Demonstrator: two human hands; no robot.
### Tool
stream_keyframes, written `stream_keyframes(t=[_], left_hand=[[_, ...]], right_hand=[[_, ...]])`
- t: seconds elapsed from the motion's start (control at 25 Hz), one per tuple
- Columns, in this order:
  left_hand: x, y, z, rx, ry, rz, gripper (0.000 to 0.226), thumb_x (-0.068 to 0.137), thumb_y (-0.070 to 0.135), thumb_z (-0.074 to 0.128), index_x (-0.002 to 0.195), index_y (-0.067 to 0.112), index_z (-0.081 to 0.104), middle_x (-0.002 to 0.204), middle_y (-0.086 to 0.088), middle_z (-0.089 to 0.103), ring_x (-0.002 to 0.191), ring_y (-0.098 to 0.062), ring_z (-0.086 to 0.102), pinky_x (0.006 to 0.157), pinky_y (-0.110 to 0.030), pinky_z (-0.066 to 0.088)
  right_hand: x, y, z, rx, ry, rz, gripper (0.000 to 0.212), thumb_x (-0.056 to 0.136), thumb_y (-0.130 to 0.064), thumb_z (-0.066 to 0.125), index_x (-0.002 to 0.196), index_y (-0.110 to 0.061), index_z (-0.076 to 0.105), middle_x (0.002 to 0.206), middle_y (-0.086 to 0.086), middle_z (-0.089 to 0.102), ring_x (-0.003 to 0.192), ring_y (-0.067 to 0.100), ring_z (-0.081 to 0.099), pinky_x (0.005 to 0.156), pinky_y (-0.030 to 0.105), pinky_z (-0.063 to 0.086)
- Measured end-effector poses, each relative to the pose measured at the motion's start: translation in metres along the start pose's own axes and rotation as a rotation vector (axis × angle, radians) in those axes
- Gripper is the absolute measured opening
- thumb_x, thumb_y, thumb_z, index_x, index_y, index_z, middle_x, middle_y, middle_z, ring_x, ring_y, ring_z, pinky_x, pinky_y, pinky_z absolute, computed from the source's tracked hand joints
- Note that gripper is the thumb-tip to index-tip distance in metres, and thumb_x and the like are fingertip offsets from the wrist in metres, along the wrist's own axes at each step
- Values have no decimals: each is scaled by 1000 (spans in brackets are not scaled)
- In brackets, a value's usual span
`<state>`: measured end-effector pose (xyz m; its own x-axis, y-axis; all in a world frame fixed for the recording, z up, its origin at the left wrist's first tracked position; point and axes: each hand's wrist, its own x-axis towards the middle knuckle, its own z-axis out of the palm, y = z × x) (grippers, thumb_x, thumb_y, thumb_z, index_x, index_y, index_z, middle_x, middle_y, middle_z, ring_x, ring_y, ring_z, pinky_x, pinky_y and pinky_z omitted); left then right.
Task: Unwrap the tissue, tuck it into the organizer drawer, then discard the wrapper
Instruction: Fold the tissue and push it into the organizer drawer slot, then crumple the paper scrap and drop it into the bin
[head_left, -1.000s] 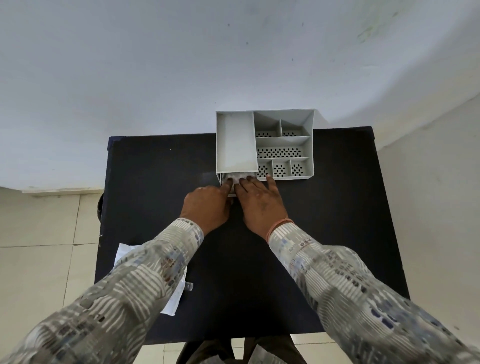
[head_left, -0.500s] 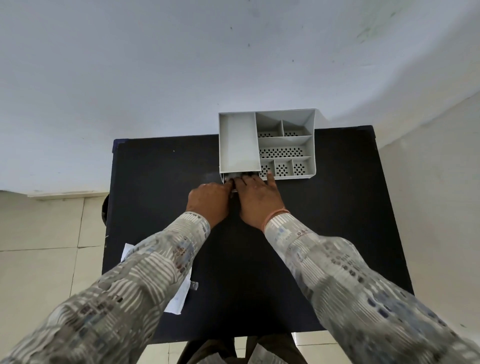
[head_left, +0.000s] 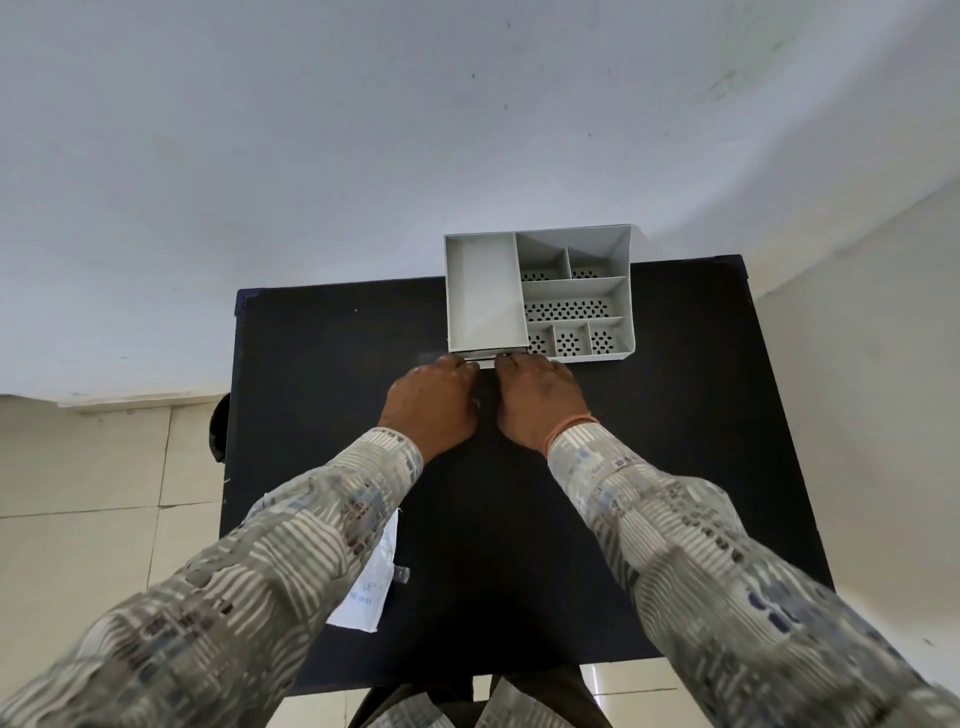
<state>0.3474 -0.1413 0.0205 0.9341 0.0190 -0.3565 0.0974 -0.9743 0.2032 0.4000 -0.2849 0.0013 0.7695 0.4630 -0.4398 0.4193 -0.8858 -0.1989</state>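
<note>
A grey plastic organizer (head_left: 631, 291) with several compartments stands at the far edge of the black table (head_left: 332, 395). Its drawer (head_left: 486, 362) shows only as a thin strip sticking out below the front left. My left hand (head_left: 431, 405) and my right hand (head_left: 537, 400) sit side by side, fingertips pressed against that drawer front. The tissue is hidden from view. The white wrapper (head_left: 370, 584), with blue print, lies flat near the table's front left, partly under my left sleeve.
A small clear scrap (head_left: 402, 573) lies just right of the wrapper. The table backs onto a white wall, with tiled floor to the left and front. A dark round object (head_left: 218, 431) pokes out at the table's left edge.
The drawer has slid further into the organizer under both hands. The white tissue seen between my fingers a second ago is no longer visible.
</note>
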Motion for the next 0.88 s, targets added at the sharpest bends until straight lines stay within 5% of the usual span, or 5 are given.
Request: stream_keyframes(t=[0.2, 0.36, 0.48, 0.6, 0.88], left_hand=[[-15, -18, 0, -81, -3, -9, 41, 90, 40, 56, 125, 25, 69, 129, -5, 67, 106, -36, 72, 86, -49, 63], [-73, -62, 29, -277, -93, -242, 50, 83, 44, 60, 131, 31, 68, 127, -4, 69, 110, -32, 71, 93, -46, 60], [-131, -106, 59, -403, -84, -532, 55, 83, 44, 73, 134, 25, 65, 129, -8, 68, 115, -35, 70, 98, -45, 57], [-176, -142, 87, -454, -205, -734, 85, 78, 44, 83, 152, 22, 47, 145, -14, 58, 128, -39, 63, 105, -48, 52], [-204, -151, 119, -591, -189, -672, 112, 75, 44, 89, 166, 28, 25, 162, -8, 45, 146, -33, 46, 119, -46, 43]], right_hand=[[-19, -14, 11, 57, 27, 4, 53, 91, -30, 60, 142, -13, 54, 142, 11, 60, 131, 34, 56, 110, 49, 47], [-41, -54, 44, 169, -56, -54, 47, 94, -31, 60, 138, -17, 59, 136, 10, 63, 127, 32, 58, 106, 45, 50], [-32, -85, 75, 235, -291, -15, 50, 93, -38, 65, 139, -17, 60, 139, 12, 62, 129, 34, 60, 108, 44, 50], [-21, -123, 95, 191, -515, -52, 61, 88, -42, 75, 138, -13, 57, 139, 14, 60, 126, 35, 61, 107, 43, 51], [-36, -173, 126, 447, -517, 6, 22, 90, -24, 76, 111, -17, 78, 119, 3, 77, 110, 23, 72, 98, 33, 57]])
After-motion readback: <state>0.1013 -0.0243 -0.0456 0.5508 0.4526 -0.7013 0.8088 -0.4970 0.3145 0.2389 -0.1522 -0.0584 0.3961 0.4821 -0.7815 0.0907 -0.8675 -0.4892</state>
